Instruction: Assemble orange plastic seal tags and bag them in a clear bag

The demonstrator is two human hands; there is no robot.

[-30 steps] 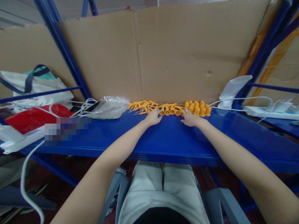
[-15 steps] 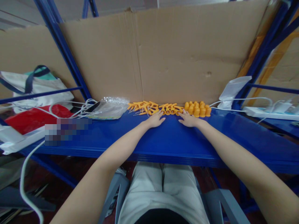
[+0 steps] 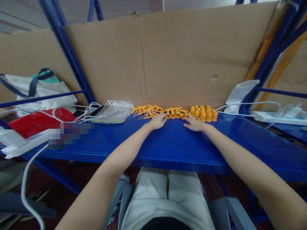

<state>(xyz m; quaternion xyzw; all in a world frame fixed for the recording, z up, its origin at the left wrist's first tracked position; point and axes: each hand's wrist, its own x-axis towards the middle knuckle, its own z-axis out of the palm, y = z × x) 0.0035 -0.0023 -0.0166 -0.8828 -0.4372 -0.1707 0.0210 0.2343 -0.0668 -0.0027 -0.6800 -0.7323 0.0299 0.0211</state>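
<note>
My left hand [image 3: 158, 122] rests on the blue tabletop, fingers stretched forward to the edge of a pile of orange branched pieces [image 3: 150, 110]. Thin metal spirals [image 3: 139, 115] stick out beside that pile. My right hand [image 3: 194, 123] lies flat with fingers apart, its fingertips at the right end of a row of orange pieces with round cup-like ends [image 3: 177, 115]. Just beyond it stands a tight group of orange bottle-shaped pieces [image 3: 203, 113]. Neither hand visibly holds anything; fingertip contact with the pieces is too small to make out.
A clear plastic bag [image 3: 114, 111] and white cables [image 3: 92, 110] lie left on the blue table [image 3: 172, 147]. A red bag [image 3: 45, 119] and a cloth bag [image 3: 45, 92] sit farther left. Cardboard [image 3: 179, 57] walls the back. At right is a white power strip [image 3: 278, 116].
My left hand has shifted slightly left, its thumb closer in, uncovering more of the cup-ended row. My right hand stays nearly in place. The view has moved slightly.
</note>
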